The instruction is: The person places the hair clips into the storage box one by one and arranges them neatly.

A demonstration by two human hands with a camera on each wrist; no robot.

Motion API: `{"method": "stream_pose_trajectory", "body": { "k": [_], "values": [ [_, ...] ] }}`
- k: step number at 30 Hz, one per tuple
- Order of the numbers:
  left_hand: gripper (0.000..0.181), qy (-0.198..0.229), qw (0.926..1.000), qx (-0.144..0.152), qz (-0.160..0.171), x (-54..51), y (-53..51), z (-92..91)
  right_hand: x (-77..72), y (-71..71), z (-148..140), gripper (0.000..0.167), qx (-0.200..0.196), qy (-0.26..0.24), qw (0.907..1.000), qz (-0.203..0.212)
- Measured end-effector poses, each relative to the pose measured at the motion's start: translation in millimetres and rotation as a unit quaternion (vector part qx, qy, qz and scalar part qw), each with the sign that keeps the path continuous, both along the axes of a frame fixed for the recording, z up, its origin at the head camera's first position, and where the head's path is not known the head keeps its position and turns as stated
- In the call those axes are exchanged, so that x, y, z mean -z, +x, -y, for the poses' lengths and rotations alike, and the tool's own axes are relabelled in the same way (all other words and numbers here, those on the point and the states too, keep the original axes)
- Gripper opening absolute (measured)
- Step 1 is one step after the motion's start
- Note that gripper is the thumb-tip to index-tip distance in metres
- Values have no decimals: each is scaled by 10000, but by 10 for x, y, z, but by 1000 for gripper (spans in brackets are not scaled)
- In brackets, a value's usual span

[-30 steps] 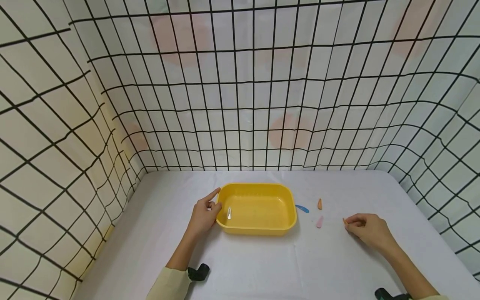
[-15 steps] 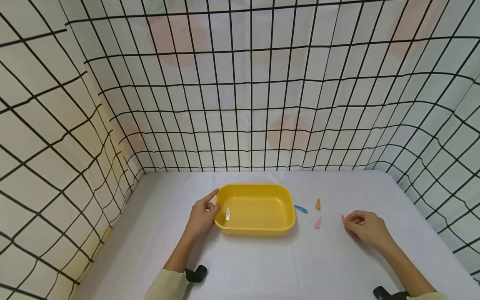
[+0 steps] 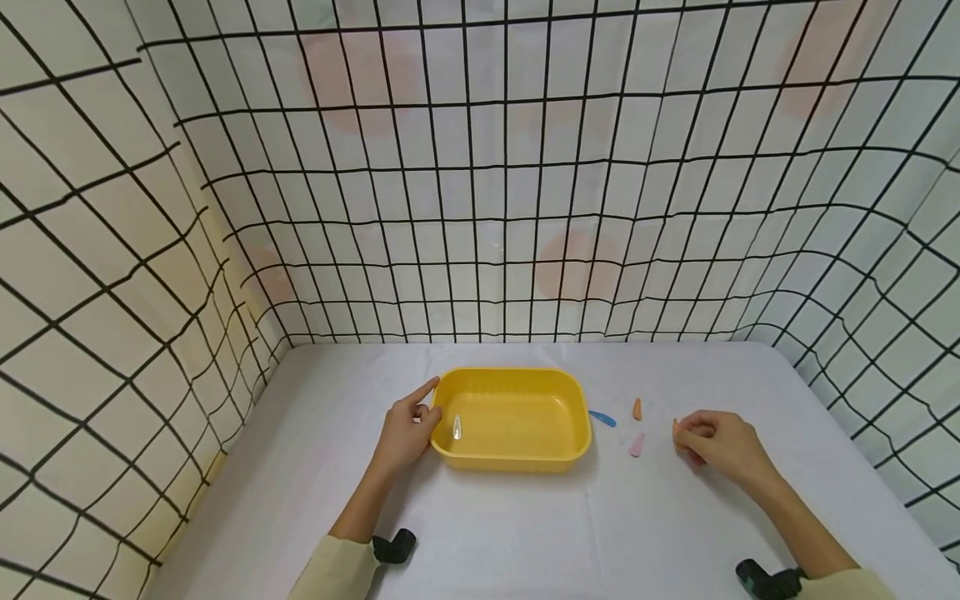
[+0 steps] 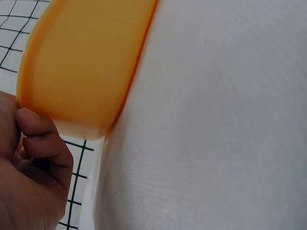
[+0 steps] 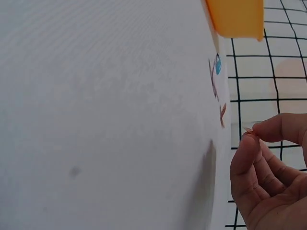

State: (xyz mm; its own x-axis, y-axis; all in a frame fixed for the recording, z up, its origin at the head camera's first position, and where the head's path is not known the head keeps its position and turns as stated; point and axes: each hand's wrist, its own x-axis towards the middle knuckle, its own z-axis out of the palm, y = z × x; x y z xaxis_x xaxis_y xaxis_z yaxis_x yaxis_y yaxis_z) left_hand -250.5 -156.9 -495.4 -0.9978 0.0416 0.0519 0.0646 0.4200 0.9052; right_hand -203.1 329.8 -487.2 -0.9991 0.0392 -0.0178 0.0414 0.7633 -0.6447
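A yellow tray (image 3: 512,463) stands on the white table, a pale, shiny hair clip (image 3: 457,427) lying inside near its left end. My left hand (image 3: 405,432) holds the tray's left rim, index finger stretched along the edge and thumb over it. In the left wrist view the other fingers are curled beside the tray wall (image 4: 81,62). My right hand (image 3: 726,446) pinches a small orange hair clip (image 5: 249,131) between thumb and index finger, over the table right of the tray. Between hand and tray lie a blue clip (image 3: 603,418), an orange clip (image 3: 637,409) and a pink clip (image 3: 637,445).
A black wire grid (image 3: 506,221) over white cloth walls encloses the back and both sides of the table (image 3: 525,533). Black wrist cameras (image 3: 395,546) sit on both forearms.
My right hand has lifted slightly and moved a little left, still pinching the orange hair clip. My left hand and the tray have stayed in place.
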Motion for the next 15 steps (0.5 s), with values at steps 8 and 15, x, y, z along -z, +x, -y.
{"method": "stream_pose_trajectory", "body": {
  "k": [8, 15],
  "values": [
    [54, 55, 10000, 29, -44, 16, -13, -8, -97, -49, 129, 34, -76, -531, 9985, 102],
    [54, 88, 9999, 29, -46, 15, -8, -6, -188, -121, 253, 34, -122, -1306, 9907, 352]
  ]
}}
